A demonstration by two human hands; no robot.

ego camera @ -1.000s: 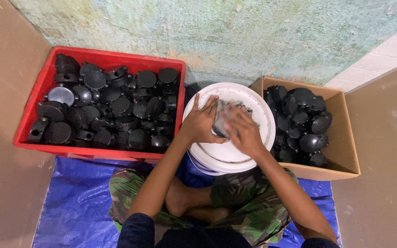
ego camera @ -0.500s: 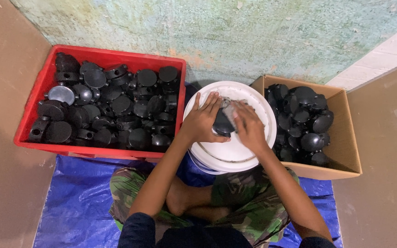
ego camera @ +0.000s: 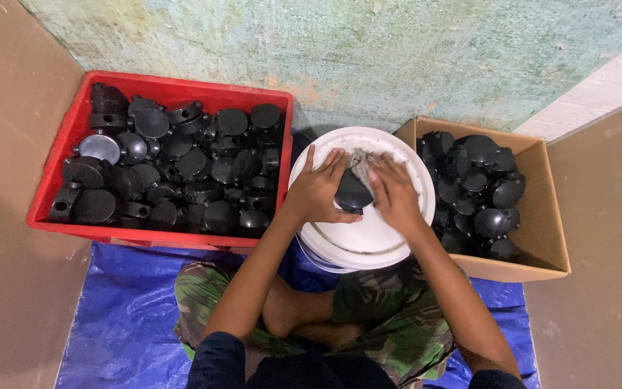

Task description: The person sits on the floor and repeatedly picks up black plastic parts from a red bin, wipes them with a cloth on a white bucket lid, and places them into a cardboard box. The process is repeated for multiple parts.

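My left hand (ego camera: 319, 189) holds a round black plastic part (ego camera: 353, 194) against the top of a white bucket lid (ego camera: 368, 238). My right hand (ego camera: 395, 193) presses a small grey cloth (ego camera: 361, 165) onto the same part. Both hands meet over the middle of the lid, and their fingers hide much of the part.
A red crate (ego camera: 170, 92) full of similar black parts stands at the left. At the right stands a cardboard box (ego camera: 546, 230) with more black parts. I sit cross-legged on a blue tarp (ego camera: 120, 317), facing a greenish wall (ego camera: 340, 50).
The black part has turned in my hands and the cloth has shifted over it, from covering the front to lying at its upper right. Crate and box are unmoved.
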